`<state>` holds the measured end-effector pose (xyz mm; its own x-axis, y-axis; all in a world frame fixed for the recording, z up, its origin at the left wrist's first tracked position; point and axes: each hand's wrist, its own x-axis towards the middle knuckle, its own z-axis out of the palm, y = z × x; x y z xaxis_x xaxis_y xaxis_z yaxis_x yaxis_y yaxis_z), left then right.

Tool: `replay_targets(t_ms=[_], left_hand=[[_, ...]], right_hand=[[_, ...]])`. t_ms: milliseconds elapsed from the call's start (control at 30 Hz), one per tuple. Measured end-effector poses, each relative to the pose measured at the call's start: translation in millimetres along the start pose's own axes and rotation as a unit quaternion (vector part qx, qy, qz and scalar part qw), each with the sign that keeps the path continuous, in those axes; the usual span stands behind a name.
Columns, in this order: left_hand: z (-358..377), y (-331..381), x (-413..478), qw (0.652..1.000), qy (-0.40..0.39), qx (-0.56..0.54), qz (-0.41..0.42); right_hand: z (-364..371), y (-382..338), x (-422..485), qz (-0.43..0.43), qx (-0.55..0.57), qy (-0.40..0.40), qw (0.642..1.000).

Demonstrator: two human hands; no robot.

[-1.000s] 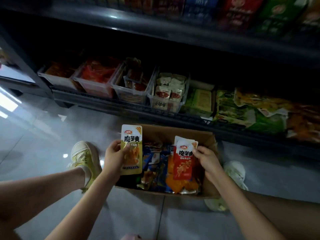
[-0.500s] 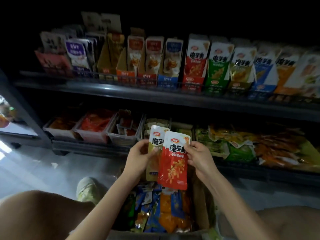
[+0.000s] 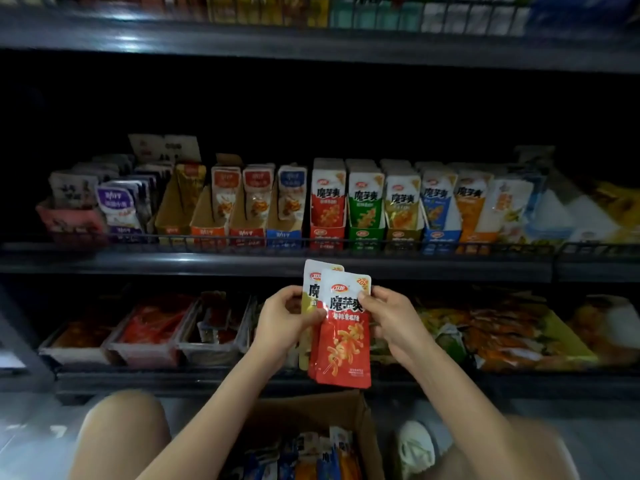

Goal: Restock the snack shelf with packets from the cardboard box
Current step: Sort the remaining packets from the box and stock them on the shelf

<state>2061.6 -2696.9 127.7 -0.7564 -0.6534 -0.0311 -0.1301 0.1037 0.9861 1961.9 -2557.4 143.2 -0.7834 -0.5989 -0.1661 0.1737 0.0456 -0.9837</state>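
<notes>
Raised since one second ago: both packets, now overlapped just below the snack shelf point(image 3: 277, 263) edge.
Grip state: the left hand point(image 3: 284, 323) holds the yellow packet point(image 3: 311, 282) at its left edge; the right hand point(image 3: 394, 323) pinches the red packet point(image 3: 343, 344) at its upper right edge, red in front and touching. Upright cartons point(image 3: 329, 206) of packets line the shelf. The cardboard box point(image 3: 360, 410) sits open below, between the knees point(image 3: 121, 427), packets inside.

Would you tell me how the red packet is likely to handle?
The red packet, overlapping a yellow packet, probably flexes: a thin flat pouch. Its glossy film shows glare, so it may slip. It seems light, as the right hand holds it by one edge.
</notes>
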Motion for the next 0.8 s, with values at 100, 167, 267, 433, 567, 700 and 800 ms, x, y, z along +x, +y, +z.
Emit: replay_targets(t_ms=[100,167,267,433,567,700,800], left_hand=[[11.7,9.4,2.6,0.999,-0.03,-0.029,-0.014],[19.1,16.5,3.5,0.998,-0.051,-0.044,-0.02],[29.7,28.1,5.8,0.998,-0.068,-0.01,-0.003],[29.7,44.9,9.7,0.999,-0.05,-0.02,0.009],[13.3,46.8,15.4,0.998,-0.025,-0.052,0.007],[-1.3,50.8,27.8,0.998,-0.007,-0.057,0.007],[-10.7,51.5,42.4,0.999,-0.009,-0.048,0.008]], right_hand=[[-18.7,-11.1,-4.6,0.008,-0.001,-0.018,1.0],[-26.7,-17.7,-6.8,0.0,-0.003,-0.01,1.0],[-31.3,-24.6,-9.8,-0.011,-0.015,0.018,1.0],[-26.4,-41.4,-9.4,-0.039,-0.019,0.024,0.999],[-14.1,-53.5,-2.4,-0.052,-0.04,-0.024,0.998],[-2.2,-60.1,14.4,-0.065,-0.06,-0.052,0.995],[7.4,-62.1,32.3,-0.076,-0.056,-0.034,0.995]])
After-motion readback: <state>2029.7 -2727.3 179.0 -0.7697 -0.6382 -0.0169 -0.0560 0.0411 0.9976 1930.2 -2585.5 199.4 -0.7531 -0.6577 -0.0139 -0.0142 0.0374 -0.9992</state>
